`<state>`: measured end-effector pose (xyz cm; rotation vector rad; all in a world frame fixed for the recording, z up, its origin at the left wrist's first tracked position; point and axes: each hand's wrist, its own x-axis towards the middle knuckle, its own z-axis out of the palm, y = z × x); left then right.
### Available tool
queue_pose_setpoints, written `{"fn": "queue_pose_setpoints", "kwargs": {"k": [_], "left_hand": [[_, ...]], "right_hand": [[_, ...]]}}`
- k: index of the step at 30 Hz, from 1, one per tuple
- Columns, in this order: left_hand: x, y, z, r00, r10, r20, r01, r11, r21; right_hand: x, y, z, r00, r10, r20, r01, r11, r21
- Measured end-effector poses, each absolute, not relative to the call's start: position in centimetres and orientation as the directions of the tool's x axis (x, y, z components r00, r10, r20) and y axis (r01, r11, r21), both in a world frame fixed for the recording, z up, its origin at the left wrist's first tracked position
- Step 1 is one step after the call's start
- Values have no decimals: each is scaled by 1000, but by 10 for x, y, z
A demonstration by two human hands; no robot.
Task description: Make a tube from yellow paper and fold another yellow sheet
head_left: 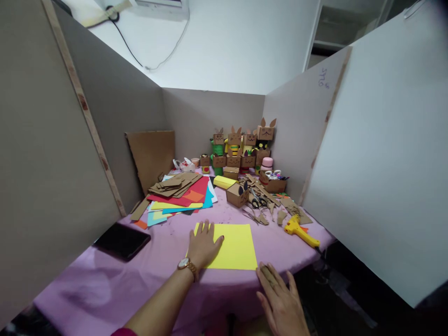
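Observation:
A sheet of yellow paper (236,245) lies flat on the pink-purple tablecloth in front of me. My left hand (204,243) rests on its left part with the fingers stretched out; a watch (184,263) is on that wrist. At the sheet's lower right corner is my right hand (278,291), fingers extended and holding nothing. Its fingertips are at the corner, but I cannot tell whether they press on the paper. Beyond the sheet sit a small cardboard box with ears (238,193) and a rolled yellow paper (225,182).
Coloured paper and cardboard pieces (178,186) are stacked at the back left, near a black tablet (122,241). Scissors (257,201) lie among cardboard scraps. A yellow glue gun (301,231) is at the right edge. Cardboard animal figures (234,137) stand at the back between grey partitions.

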<state>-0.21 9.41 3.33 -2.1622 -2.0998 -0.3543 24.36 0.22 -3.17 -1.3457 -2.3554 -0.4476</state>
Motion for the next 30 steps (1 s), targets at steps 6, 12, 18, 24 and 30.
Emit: {"fn": "queue_pose_setpoints", "kwargs": {"k": [6,12,18,24,30], "left_hand": [[-1,92,34,5,973,232,995,-28,95],[-2,92,37,7,978,206,995,-28,99],[27,52,44,280,942,187,949,-301,97],[27,8,32,533,841,97,833,-541,117],[-30,-11,32,416,902,117,904,-423,52]], "right_hand": [[233,9,-19,-368,814,450,908,418,-12],[202,24,4,-480,851,212,851,511,-122],[203,23,6,-476,873,108,860,488,-150],[204,21,2,-491,866,100,859,500,-113],[209,24,-8,-496,850,180,847,519,-117]]}}
